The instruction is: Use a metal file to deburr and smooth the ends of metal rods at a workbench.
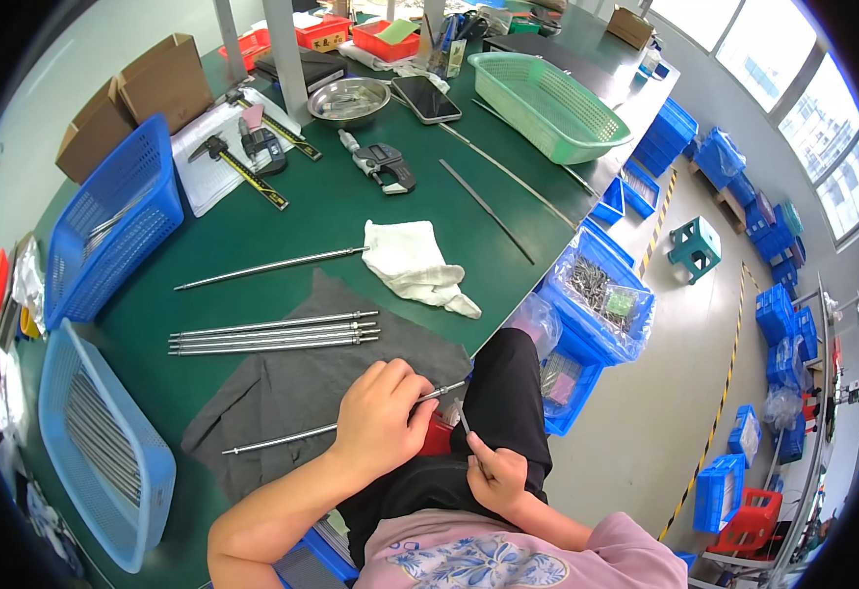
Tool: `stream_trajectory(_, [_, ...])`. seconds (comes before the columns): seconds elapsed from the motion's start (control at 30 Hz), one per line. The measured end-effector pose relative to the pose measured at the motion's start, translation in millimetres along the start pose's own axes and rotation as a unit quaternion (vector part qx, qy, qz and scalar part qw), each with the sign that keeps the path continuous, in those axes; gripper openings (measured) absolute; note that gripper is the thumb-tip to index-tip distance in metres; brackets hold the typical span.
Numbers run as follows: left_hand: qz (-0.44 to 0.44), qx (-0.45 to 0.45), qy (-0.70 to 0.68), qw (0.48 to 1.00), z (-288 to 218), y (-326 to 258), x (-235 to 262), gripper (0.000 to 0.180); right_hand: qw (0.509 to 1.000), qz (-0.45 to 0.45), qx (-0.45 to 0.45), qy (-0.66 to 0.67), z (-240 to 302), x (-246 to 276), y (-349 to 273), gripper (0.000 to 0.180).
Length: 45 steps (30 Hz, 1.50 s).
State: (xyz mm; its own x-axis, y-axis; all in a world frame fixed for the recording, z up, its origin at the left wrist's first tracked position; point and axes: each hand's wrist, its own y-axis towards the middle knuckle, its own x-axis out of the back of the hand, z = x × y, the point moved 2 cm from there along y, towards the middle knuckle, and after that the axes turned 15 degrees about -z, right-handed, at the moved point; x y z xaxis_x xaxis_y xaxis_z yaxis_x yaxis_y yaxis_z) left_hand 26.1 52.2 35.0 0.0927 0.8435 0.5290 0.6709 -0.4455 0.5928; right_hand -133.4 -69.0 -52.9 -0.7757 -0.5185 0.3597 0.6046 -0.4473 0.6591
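Note:
My left hand is closed around a slim metal rod, which lies slantwise over a dark grey cloth with its stepped end pointing right. Close to that end, my right hand grips a thin, flat metal tool, index finger stretched along it; its exact kind is unclear. Beyond the left hand, several similar rods lie side by side, partly on the cloth. Farther back, another rod touches a crumpled white glove.
A light blue basket of rods and a darker blue basket stand at the left. Calipers, a digital micrometer, a phone and a green basket occupy the back. Blue bins sit right of the table.

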Motion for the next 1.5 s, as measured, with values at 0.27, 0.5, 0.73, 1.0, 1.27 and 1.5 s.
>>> stream_trajectory(0.27, [-0.010, 0.003, 0.000, 1.000, -3, -8, 6, 0.014, 0.998, -0.041, 0.056, 0.004, 9, 12, 18, 0.047])
stream_trajectory(0.5, [0.016, -0.122, 0.069, 0.990, -15, -8, 5, 0.016, 0.998, -0.045, 0.017, -0.028, 10, 16, 26, 0.045])
stream_trajectory(0.73, [0.029, -0.076, 0.004, 0.997, -1, 5, 13, 0.013, 0.999, -0.028, 0.018, 0.006, 18, 11, 34, 0.050])
stream_trajectory(1.0, [0.010, -0.072, 0.015, 0.997, -1, 2, 13, 0.018, 0.999, 0.017, 0.042, 0.016, 31, -1, 34, 0.050])
stream_trajectory(1.27, [-0.004, -0.065, 0.016, 0.998, -2, 3, 14, 0.019, 0.999, 0.008, 0.041, 0.019, 33, -10, 32, 0.049])
stream_trajectory(1.5, [0.000, -0.066, 0.021, 0.998, -3, 5, 15, 0.020, 0.999, 0.017, 0.048, 0.003, 32, -11, 24, 0.049])
